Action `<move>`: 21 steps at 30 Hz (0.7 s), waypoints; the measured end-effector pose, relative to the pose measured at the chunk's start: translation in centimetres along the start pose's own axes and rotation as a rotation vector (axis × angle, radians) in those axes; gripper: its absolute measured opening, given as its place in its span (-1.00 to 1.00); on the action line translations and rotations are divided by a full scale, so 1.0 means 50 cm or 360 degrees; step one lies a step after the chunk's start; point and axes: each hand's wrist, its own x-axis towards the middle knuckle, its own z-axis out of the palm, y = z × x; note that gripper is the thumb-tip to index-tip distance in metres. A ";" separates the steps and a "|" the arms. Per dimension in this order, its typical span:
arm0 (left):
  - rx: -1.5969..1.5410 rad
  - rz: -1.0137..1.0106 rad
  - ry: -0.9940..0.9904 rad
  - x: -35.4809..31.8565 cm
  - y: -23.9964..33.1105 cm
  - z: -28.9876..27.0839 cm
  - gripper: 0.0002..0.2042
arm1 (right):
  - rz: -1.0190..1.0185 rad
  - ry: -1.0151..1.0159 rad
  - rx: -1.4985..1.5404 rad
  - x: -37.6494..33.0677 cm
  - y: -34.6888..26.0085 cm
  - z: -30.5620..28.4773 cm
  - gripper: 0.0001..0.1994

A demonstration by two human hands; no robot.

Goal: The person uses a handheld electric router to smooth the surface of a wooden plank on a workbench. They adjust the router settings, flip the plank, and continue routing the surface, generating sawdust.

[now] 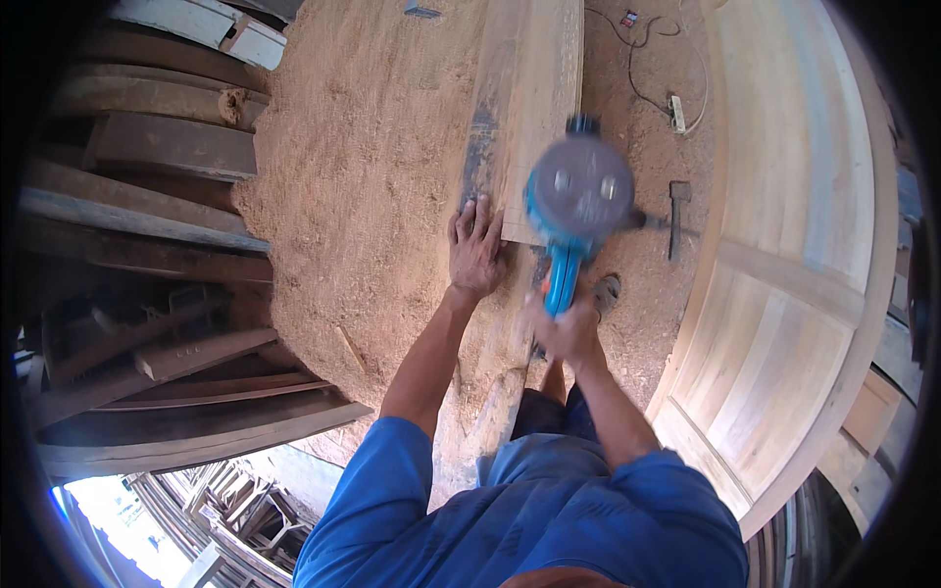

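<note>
My right hand [570,328] is wrapped round the handle of a teal hand-held power tool [578,191], which has a round greyish face and a black knob at its far end. Motion blurs the tool, so its exact kind is unclear. It is over the near right end of a long wooden board [539,108]; whether it touches the wood cannot be seen. My left hand [475,253] lies with fingers stretched out on the board's near left corner. Below that end, a worn, dusty timber [500,412] runs toward my body.
A panelled wooden door [774,294] stands along the right. Stacked planks [176,147] fill the left. On the sawdust-covered floor [363,167] lie a hammer-like tool [676,211] and a power strip [676,115] with its cord, right of the board.
</note>
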 end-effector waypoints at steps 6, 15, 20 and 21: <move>-0.0020 0.0042 -0.0006 0.003 0.009 -0.017 -0.37 | 0.0213 -0.0060 0.0138 -0.166 0.070 0.037 -0.73; -0.0008 0.0048 0.0015 0.004 0.002 -0.009 -0.38 | -0.0122 0.0096 -0.0044 0.074 0.037 0.006 -0.70; -0.0300 0.0078 -0.0223 0.047 0.002 -0.085 -0.36 | -0.0098 0.0119 -0.0002 0.259 0.058 -0.020 -0.66; -0.0282 0.0042 -0.0161 0.060 0.017 -0.108 -0.34 | -0.0104 0.0118 0.0048 0.292 0.075 -0.023 -0.66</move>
